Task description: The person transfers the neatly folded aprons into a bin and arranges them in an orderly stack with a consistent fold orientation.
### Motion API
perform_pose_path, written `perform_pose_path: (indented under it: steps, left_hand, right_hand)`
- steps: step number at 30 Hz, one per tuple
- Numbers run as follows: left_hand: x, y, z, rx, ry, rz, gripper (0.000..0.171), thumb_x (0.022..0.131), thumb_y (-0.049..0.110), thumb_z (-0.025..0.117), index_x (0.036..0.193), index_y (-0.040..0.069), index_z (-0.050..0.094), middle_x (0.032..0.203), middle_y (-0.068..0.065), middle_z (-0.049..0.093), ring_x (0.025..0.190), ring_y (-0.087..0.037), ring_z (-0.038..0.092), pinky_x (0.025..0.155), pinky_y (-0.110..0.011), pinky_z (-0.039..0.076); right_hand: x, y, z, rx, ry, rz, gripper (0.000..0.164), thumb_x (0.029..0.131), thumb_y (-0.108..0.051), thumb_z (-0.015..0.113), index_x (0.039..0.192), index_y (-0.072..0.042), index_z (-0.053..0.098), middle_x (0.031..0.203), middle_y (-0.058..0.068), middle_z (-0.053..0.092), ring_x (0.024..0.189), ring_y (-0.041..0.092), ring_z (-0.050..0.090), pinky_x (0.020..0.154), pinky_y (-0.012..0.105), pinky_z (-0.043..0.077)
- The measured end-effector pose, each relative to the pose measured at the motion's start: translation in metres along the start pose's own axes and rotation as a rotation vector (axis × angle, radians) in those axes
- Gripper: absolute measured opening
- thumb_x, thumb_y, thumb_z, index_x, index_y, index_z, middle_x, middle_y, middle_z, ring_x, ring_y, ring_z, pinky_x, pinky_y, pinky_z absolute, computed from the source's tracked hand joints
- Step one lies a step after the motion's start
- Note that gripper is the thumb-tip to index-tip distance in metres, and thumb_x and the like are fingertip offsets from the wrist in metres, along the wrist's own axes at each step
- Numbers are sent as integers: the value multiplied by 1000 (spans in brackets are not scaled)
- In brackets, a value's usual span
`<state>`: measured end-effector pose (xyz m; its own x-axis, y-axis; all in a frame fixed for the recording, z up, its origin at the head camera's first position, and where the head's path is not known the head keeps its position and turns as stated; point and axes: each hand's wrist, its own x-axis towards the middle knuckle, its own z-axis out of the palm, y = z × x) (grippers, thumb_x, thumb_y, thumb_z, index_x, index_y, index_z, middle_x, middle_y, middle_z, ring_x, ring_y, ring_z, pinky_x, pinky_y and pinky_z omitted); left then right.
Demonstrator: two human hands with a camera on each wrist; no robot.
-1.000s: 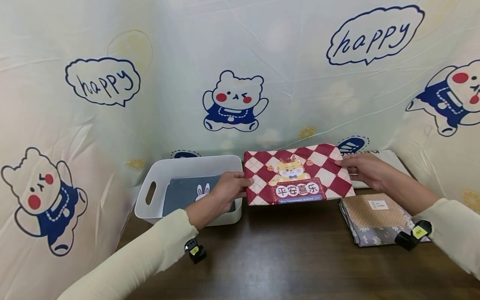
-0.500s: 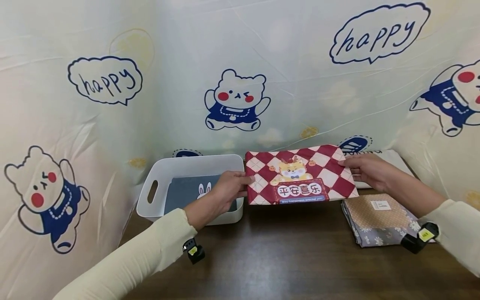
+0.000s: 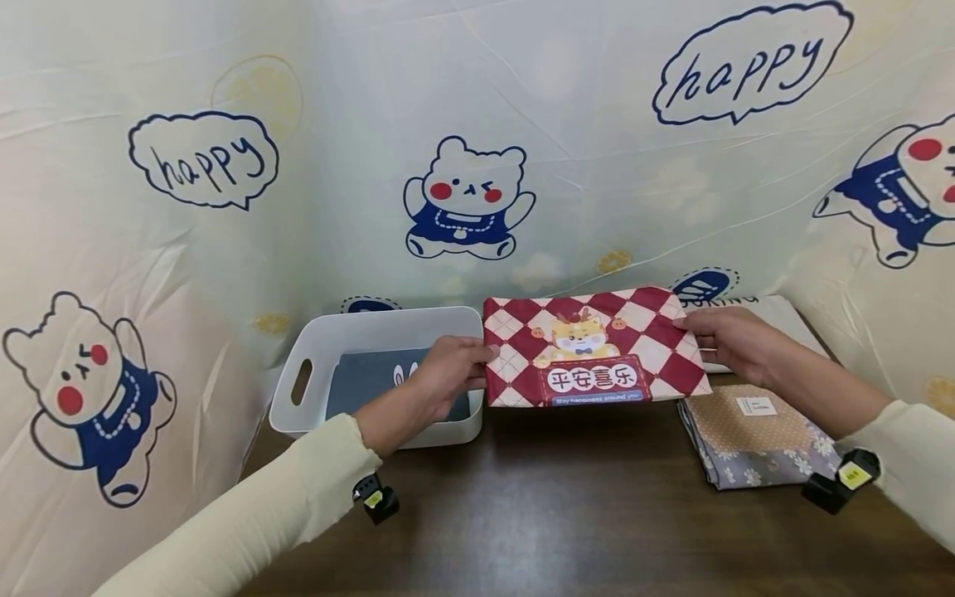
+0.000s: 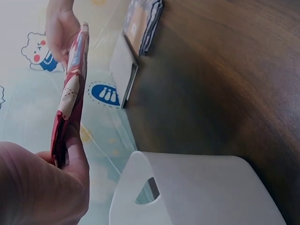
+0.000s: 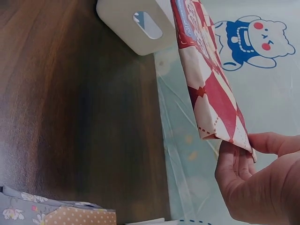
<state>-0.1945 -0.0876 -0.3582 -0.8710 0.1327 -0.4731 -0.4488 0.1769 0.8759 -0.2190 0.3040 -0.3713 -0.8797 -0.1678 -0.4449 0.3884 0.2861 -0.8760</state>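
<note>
One red-and-cream checked cloth [image 3: 593,352], one slate-blue cloth [image 3: 354,385], one tan-and-grey floral cloth [image 3: 731,427], one white cloth [image 3: 779,330]: four cloths; one white plastic bin [image 3: 395,329]; two bare hands [image 3: 440,377] [image 3: 734,338].

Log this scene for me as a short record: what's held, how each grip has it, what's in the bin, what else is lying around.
Held: checked cloth, folded, raised above the table
Left grip: pinches its left end
Right grip: pinches its right end
Bin: white, on the left, with a handle hole
In bin: blue cloth with a rabbit print
On table, right: floral cloth, folded, with a small label
Behind floral cloth: white item, lettered, partly hidden by the right arm
</note>
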Motion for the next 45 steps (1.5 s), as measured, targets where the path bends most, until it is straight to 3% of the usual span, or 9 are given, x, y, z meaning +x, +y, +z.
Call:
perform_pose_path:
  steps: [28,37,45]
  left_hand:
    - [-10,-6,-28,46,32,-18,40,105,25,58,138,4,57,129,-15,67,105,-24,69,103,-44,54]
    - [-11,-9,-35,38,58,-32,38,108,26,52,137,3,56,126,-15,65,102,-22,66,82,-26,57]
    - [-15,-9,-40,49,77,-18,38,108,25,53,137,2,56,127,-16,65,102,-23,66,82,-25,58]
  right_hand:
    - [-5,-10,30,61,-54,-48,64,108,-30,51,154,6,28,100,-16,71,93,5,70,85,26,61]
    - [-1,-12,36,85,-56,-39,61,107,-29,54,152,6,32,100,-14,71,92,6,70,84,27,61]
    - [0,-16,42,79,-45,-43,62,105,-31,58,150,4,35,100,-13,71,92,7,70,84,27,61]
